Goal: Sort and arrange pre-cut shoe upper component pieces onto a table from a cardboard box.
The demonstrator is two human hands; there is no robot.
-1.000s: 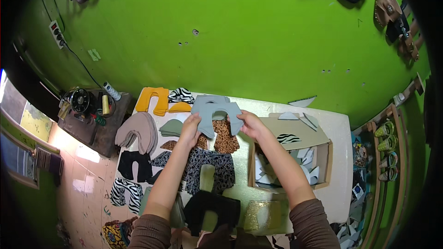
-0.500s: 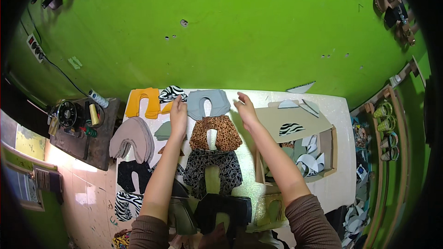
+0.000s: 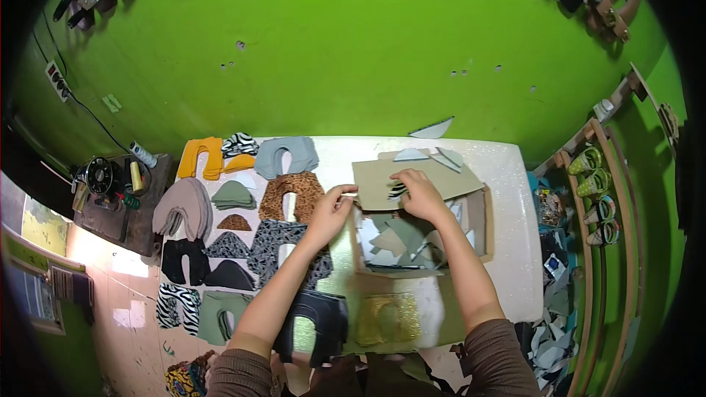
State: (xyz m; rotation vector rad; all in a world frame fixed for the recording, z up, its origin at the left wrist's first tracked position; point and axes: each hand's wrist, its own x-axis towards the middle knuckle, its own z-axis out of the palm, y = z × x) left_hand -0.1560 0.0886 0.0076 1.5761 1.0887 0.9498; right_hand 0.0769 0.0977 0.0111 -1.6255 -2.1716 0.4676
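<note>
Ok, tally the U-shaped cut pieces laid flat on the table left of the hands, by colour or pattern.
Yellow: 1
Grey-blue: 1
Leopard print: 1
Beige stack: 1
Dark speckled print: 1
Black: 1 beside the beige stack, plus 1 near the table's front edge
Zebra print: 1
Grey-green: 1
Total: 9

Two bare forearms in brown sleeves reach forward from below. The left hand [image 3: 332, 207] pinches with thumb and fingers; the right hand [image 3: 421, 192] rests palm down, fingers curled.
</note>
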